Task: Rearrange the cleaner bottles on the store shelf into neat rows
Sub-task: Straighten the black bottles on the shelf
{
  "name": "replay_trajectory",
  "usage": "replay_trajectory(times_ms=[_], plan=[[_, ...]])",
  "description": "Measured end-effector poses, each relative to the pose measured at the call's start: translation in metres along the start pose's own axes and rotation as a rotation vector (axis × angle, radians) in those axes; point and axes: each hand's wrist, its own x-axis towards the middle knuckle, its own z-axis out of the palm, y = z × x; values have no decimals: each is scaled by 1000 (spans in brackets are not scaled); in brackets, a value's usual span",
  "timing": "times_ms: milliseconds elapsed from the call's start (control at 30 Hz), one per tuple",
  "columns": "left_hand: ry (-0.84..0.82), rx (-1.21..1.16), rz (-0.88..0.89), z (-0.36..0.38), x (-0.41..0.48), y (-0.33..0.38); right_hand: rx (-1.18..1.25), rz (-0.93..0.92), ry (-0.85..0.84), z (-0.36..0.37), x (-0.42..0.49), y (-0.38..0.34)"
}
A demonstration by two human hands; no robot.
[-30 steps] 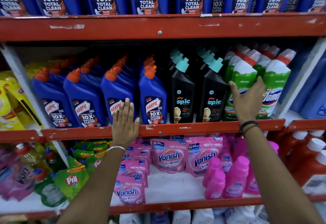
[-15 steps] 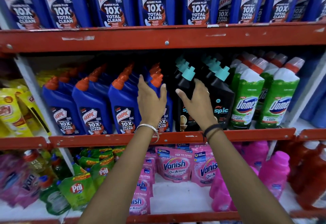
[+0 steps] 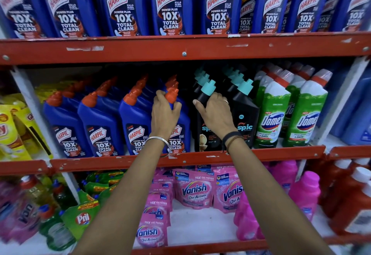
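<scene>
**Blue and black rows getting squared up, mid-shelf**

Blue Harpic bottle (image 3: 179,123) at frame centre has the left hand (image 3: 163,114) wrapped round its neck under the orange cap, fingers curled tight. Right hand (image 3: 215,114) is clamped the same way on the black Spic bottle (image 3: 204,132) right beside it. Both stand at the front of the middle shelf (image 3: 190,159). Honestly looks mostly done: blue rows at left and the green Domex bottles (image 3: 289,114) at right already sit straight. I'd say only these two fronts need nudging. Lower shelf's pink Vanish pouches (image 3: 193,190) look messy though.
</scene>
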Motion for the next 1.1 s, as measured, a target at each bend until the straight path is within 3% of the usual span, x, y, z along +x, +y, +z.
replay_trajectory(times_ms=[167, 300, 433, 567, 667, 767, 900, 1100], plan=[[-30, -52, 30, -5, -7, 0, 34, -3, -22, -3, -6, -1], [69, 59, 137, -9, -24, 3, 249, -6, 33, -10, -19, 6], [197, 59, 378, -6, -42, 24, 449, -67, 420, -31, -33, 36], [35, 30, 559, 17, -53, 70, 456, 23, 657, -53, -33, 88], [-88, 7, 550, 37, -55, 109, 330, 193, 615, -58, -29, 127], [-160, 10, 483, 60, -47, 141, 185, 325, 441, -54, -29, 158], [-243, 113, 292, 84, -37, 158, 152, 352, 254, -38, -29, 170], [-238, 318, 184, 102, -38, 155, 123, 363, 198, -27, -25, 170]])
